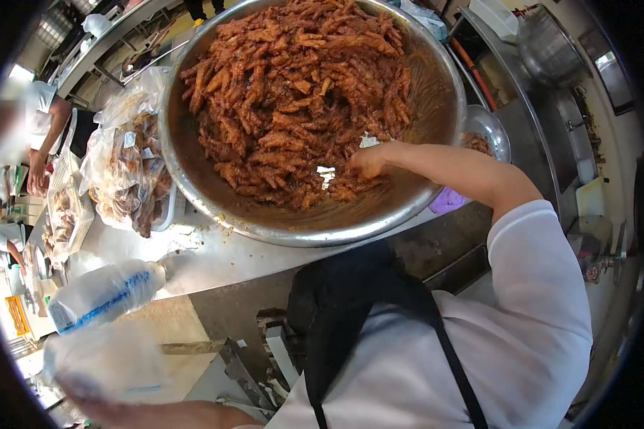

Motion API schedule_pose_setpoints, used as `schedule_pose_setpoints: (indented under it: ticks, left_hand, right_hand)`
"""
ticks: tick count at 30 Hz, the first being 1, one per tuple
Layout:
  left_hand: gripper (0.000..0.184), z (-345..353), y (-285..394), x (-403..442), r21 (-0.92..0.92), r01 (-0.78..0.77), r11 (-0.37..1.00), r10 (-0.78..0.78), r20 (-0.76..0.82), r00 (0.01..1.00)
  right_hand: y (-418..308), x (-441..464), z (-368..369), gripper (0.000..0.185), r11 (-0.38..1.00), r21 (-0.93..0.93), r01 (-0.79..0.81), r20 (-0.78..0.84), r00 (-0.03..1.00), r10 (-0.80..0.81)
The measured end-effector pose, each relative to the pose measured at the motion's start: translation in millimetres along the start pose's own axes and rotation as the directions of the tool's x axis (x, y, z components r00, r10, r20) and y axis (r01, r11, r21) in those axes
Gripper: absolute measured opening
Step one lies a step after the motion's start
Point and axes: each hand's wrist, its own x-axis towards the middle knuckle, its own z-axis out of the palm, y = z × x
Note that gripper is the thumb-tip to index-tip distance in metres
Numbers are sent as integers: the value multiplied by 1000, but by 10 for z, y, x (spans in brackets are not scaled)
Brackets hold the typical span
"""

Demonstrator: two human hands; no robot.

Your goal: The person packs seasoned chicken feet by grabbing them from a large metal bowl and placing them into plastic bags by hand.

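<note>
A heap of glossy, reddish-brown, sauce-coated pieces shaped like chicken feet (279, 93) fills much of a large, round, shiny metal bowl (300, 237), with sauce smeared on its bare inner wall. The person's right hand (372, 159) reaches over the rim into the lower right of the heap. Its fingers point down among the pieces and are partly hidden, so how far they are bent, or whether they grip anything, I cannot tell. Two small, bright silvery-white patches (325, 176) show beside this hand.

The bowl stands on a pale, shiny metal table (215, 266). Left of it, clear plastic bags of brown pieces (125, 171) are piled near a white, openwork plastic basket (86, 207). A small metal bowl (499, 136) sits just beyond the right rim, and a crumpled purple item (447, 201) lies below that rim.

At the lower left, the person's left hand (79, 387) is badly blurred beside a pale, translucent plastic shape (114, 354); its finger opening and hold cannot be told. Just above is a translucent plastic container with blue print (107, 294). At far left, a co-worker's bare hand (36, 174) hangs near the basket.
</note>
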Motion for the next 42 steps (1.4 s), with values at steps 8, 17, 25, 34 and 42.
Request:
schedule_pose_setpoints:
  ticks: [8,17,25,34,42]
  left_hand:
    - [50,2862,-124,-1943,256,605,754,-648,443,620]
    - [67,2812,574,-2108,-13,580,815,-530,389,753]
    - [42,2704,1109,-2758,113,141,983,-178,466,867]
    - [17,2224,833,-2371,144,369,918,-395,401,827]
    - [31,2467,795,-2387,-156,528,835,-444,376,813]
  right_hand:
    - [-452,73,-117,85,983,166,-77,165,985,49]
    - [-204,-355,-141,62,969,170,-180,264,956,131]
    - [-599,52,-97,57,885,438,157,-242,969,-53]
    - [86,-521,-96,41,859,-264,-438,19,889,458]
    - [-1515,-399,-573,49,919,355,-171,2,983,182]
